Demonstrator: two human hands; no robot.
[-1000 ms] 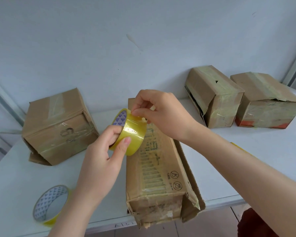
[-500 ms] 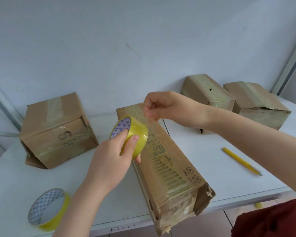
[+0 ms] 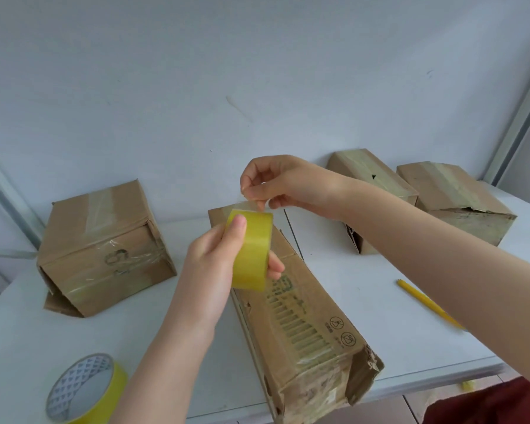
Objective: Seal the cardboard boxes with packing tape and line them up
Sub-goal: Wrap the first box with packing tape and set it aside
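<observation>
My left hand (image 3: 214,264) grips a yellow roll of packing tape (image 3: 251,250) above a long cardboard box (image 3: 300,316) that lies on the white table (image 3: 364,289) and juts over its front edge. My right hand (image 3: 285,183) pinches the clear free end of the tape just above the roll. The near end of the long box is torn and crumpled. A taped box (image 3: 104,249) stands at the left. Two more taped boxes, one (image 3: 371,175) beside the other (image 3: 459,200), sit side by side at the back right against the wall.
A second yellow tape roll (image 3: 86,390) lies flat at the table's front left corner. A yellow pen (image 3: 426,301) lies on the right part of the table. A pale wall rises close behind the boxes. A dark red cloth (image 3: 487,405) shows at the bottom right.
The roll has turned in my left hand so its yellow outer face points at me. My right hand has lifted a short length of tape off the roll. The view has shifted slightly.
</observation>
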